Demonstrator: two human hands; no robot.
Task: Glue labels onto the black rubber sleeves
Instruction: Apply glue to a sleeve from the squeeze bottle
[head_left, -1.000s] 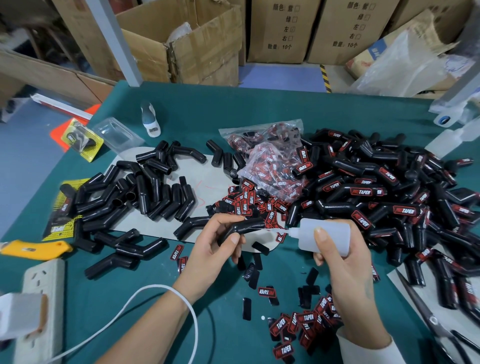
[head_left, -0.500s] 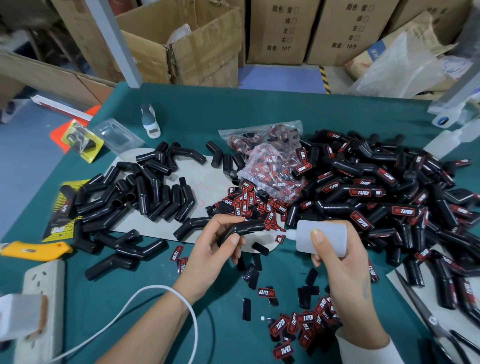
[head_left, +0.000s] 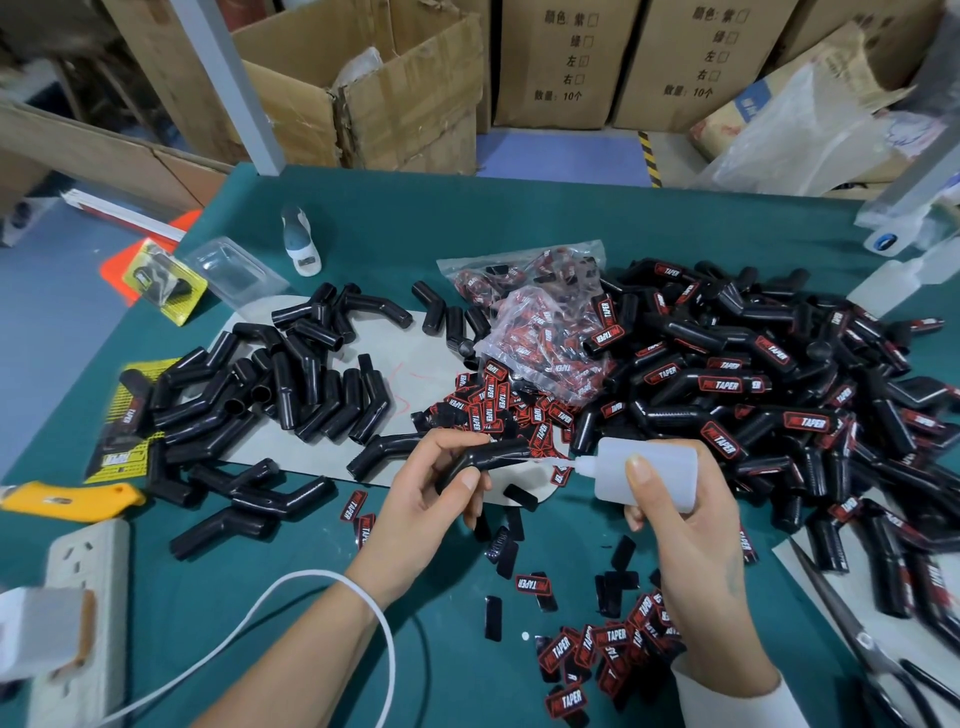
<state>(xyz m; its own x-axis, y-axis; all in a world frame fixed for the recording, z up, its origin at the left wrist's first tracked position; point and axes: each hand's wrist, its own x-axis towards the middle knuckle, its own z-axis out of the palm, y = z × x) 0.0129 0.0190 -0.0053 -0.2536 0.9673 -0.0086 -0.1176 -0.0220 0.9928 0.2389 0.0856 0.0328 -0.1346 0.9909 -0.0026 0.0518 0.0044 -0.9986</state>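
Green table (head_left: 519, 234); glossy black bent rubber sleeve (head_left: 488, 457)

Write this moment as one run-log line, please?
step: applying glue | left hand: holds black rubber sleeve | right hand: grips glue bottle, nozzle at sleeve | label: not yet on

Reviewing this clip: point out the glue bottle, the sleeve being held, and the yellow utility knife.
glue bottle (head_left: 655, 470), head view, on its white body above the right hand's fingers.
held sleeve (head_left: 493, 453), head view, on its bare black middle, gripped by the left hand.
yellow utility knife (head_left: 67, 500), head view, on its yellow handle.
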